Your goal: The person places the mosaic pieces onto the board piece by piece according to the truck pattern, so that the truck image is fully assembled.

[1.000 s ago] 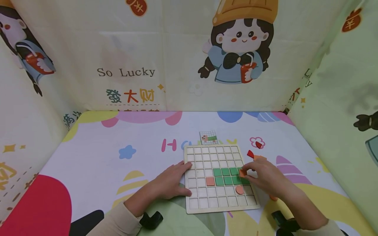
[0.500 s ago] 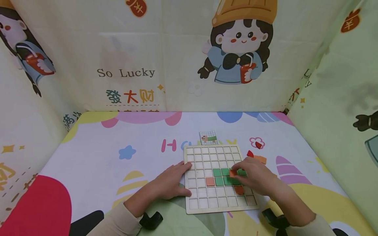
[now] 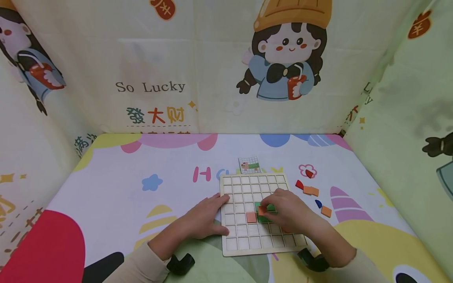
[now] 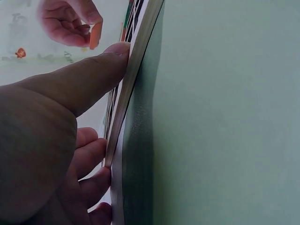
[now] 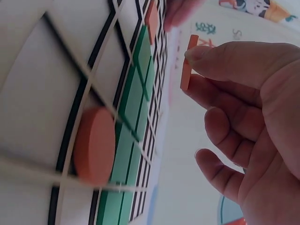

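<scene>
A pale wooden grid board (image 3: 244, 244) lies on the patterned cloth. My left hand (image 3: 203, 218) rests on its left edge with fingers spread, thumb and fingertips touching the rim. Between thumb and index finger, my right hand (image 3: 290, 210) pinches a thin orange square tile (image 5: 186, 79), held above the board with its edge toward the right wrist camera. Green square tiles (image 3: 263, 219) fill cells under that hand, partly hidden by it. A salmon square tile (image 3: 251, 217) sits left of them. One round orange piece (image 5: 96, 146) lies in a cell nearer the person.
Behind the board lies a small pattern card (image 3: 249, 165). To its right are scattered red pieces (image 3: 299, 184), an orange rectangular piece (image 3: 311, 191), a dark blue half-round piece (image 3: 318, 203) and an orange square piece (image 3: 326, 211). A printed cloth wall (image 3: 212, 70) stands behind.
My right hand has moved left across the board with the orange tile, from the right end of the green tiles to their left end. The left hand has stayed in place.
</scene>
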Tool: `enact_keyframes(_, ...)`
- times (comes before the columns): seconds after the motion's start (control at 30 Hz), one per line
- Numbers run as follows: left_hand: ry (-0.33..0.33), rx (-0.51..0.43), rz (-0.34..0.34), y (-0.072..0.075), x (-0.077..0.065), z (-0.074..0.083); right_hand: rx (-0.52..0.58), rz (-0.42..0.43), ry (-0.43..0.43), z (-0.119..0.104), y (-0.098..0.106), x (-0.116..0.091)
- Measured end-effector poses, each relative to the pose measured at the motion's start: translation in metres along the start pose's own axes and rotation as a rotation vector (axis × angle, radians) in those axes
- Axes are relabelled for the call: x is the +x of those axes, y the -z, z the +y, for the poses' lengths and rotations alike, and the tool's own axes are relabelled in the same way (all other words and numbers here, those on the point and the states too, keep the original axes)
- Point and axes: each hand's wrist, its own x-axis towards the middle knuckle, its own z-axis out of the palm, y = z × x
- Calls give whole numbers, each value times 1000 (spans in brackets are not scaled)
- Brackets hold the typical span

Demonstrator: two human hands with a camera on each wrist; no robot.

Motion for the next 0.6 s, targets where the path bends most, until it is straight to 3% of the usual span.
enact_keyframes(0.6, 0, -9, -2, 2, 0, 0, 2, -43, -4, -30, -11, 23)
